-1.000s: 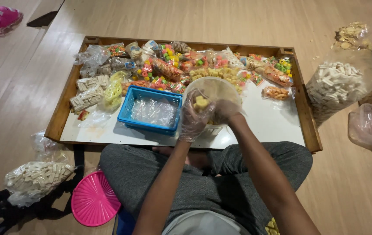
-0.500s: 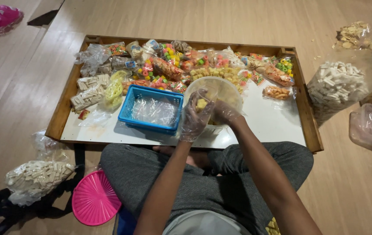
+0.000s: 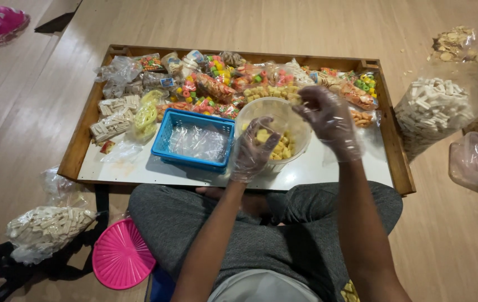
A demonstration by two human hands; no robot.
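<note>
Directly beneath the gloved left hand [image 3: 254,150], small yellow snack pieces [image 3: 277,146] are being pinched inside the round clear plastic tub [image 3: 250,114]; the gloved right hand [image 3: 328,120], loosely open and empty, is being held just beyond the tub's far rim.

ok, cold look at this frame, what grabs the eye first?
The heap of colourful snack packets along the far edge of the wooden tray. Then the two gloved hands at mid-tray: the left hand pinching yellow snack pieces in a clear tub, the right hand raised beside it. A blue basket sits left of the tub.
</note>
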